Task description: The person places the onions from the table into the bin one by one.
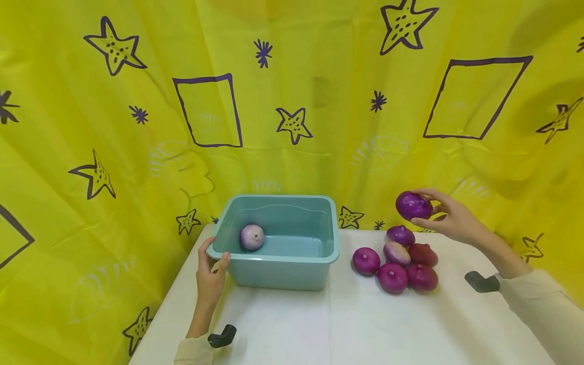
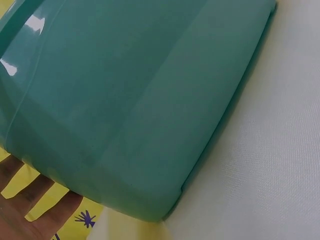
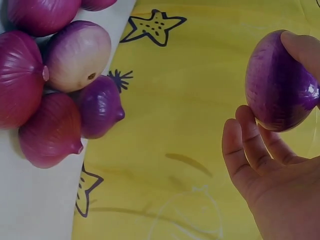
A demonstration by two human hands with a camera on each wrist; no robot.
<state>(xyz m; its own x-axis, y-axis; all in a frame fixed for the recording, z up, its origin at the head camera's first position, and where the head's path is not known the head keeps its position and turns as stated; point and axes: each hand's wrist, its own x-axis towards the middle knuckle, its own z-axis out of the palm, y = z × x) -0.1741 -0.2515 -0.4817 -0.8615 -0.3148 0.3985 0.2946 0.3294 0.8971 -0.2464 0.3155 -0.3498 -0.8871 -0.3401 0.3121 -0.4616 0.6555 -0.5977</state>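
Note:
My right hand (image 1: 449, 215) holds a dark purple onion (image 1: 412, 205) in the air above a cluster of onions; in the right wrist view the thumb and fingers pinch that onion (image 3: 280, 82). With my left hand (image 1: 211, 274) I grip the left front corner of a teal plastic tub (image 1: 278, 274). Inside the tub, toward its left side, lies one pale purple-and-white onion (image 1: 252, 237). In the left wrist view the tub's outer wall (image 2: 130, 100) fills much of the picture, with the left fingers (image 2: 50, 210) along its edge.
Several onions in purple, magenta and red shades, such as a magenta onion (image 1: 392, 278) and a purple-and-white onion (image 1: 397, 253), sit close together right of the tub. A white-covered table (image 1: 292, 329) carries everything. Behind hangs a yellow curtain (image 1: 319, 162) with star drawings.

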